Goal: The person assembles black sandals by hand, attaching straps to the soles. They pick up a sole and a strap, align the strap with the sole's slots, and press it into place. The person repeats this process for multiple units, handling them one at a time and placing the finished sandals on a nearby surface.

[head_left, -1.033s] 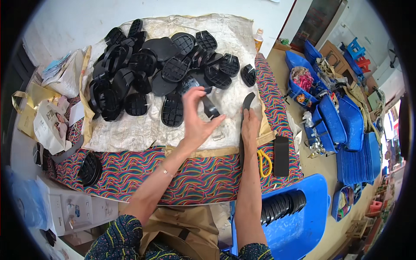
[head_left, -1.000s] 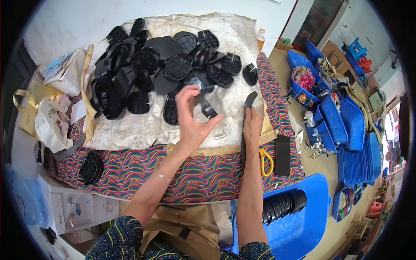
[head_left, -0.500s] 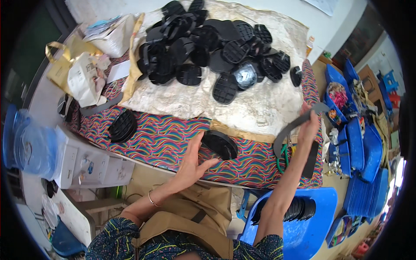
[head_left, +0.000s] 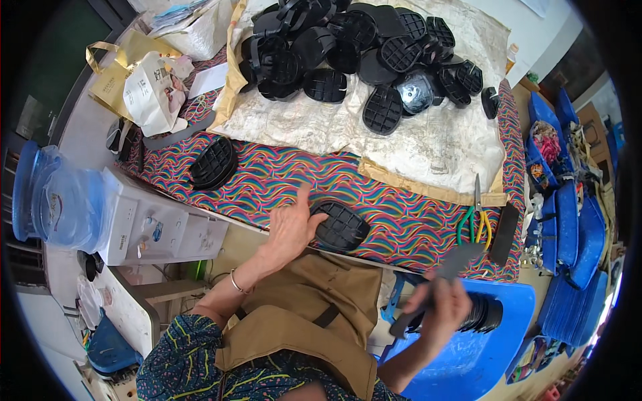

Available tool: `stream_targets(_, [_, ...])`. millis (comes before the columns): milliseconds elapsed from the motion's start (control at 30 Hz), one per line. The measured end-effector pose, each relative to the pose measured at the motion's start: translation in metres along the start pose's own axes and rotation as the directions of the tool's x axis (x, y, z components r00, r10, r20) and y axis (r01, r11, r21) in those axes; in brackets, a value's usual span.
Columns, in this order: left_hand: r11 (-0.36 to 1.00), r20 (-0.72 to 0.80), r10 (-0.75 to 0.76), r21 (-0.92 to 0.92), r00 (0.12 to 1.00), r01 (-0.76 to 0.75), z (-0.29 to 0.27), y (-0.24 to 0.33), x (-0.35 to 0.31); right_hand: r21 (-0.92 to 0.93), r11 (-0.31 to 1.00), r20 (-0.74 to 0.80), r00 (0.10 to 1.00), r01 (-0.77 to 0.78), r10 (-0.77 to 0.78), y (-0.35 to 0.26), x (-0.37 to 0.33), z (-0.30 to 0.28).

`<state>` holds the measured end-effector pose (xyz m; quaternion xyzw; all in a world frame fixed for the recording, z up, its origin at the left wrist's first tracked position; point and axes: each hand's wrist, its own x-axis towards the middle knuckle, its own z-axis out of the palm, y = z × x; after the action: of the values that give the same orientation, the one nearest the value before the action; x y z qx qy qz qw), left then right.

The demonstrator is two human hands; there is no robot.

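My left hand (head_left: 289, 230) is at the table's near edge, index finger stretched out and thumb resting on a black shoe-sole piece (head_left: 342, 226) with a gridded face. That piece lies grid up on the patterned cloth. Off to the right, beyond the edge, my right hand (head_left: 441, 311) is closed round a flat dark grey curved strip (head_left: 458, 262), slightly blurred by motion. Scissors (head_left: 478, 194) lie on the cloth beside green- and yellow-handled tools (head_left: 483, 230).
A heap of black sole pieces (head_left: 328, 50) covers the far sheet (head_left: 301, 123). Another gridded piece (head_left: 214, 164) sits at left. A flat black bar (head_left: 504, 234) lies at right. Below it stands a blue tub (head_left: 515, 301) holding black pieces. Bags (head_left: 150, 93) stand far left.
My right hand has brought the grey strip from the table's right side down toward me, over the tub. The sole piece by my left hand has gone from tilted to flat, grid up.
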<state>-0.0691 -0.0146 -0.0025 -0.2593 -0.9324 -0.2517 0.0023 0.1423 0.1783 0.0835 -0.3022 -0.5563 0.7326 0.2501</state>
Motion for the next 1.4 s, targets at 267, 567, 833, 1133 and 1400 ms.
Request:
stream_targets(267, [0.953, 0.113, 0.151, 0.247, 0.982, -0.175, -0.003, 0.015, -0.015, -0.05, 0.992, 0.038, 0.992, -0.116, 0.118, 0.121, -0.003, 0.026])
stream_targets(567, [0.885, 0.281, 0.384, 0.16, 0.88, -0.437, -0.026, 0.016, 0.021, -0.166, 0.984, 0.002, 0.998, -0.057, 0.058, 0.121, 0.007, 0.053])
stream_targets(833, [0.802, 0.4, 0.592, -0.38, 0.699, -0.461, -0.004, 0.022, 0.035, -0.189, 0.982, 0.089, 0.995, -0.029, 0.047, 0.113, 0.02, 0.062])
stream_targets(1133, [0.517, 0.544, 0.277, -0.779, 0.792, 0.354, -0.001, -0.016, 0.026, 0.173, 0.983, -0.078, 0.996, 0.059, -0.046, 0.068, 0.046, 0.032])
stream_targets(1400, [0.094, 0.601, -0.004, -0.796, 0.799, 0.598, -0.005, -0.019, 0.016, -0.452, 0.888, -0.122, 0.981, 0.083, -0.153, 0.027, 0.014, 0.025])
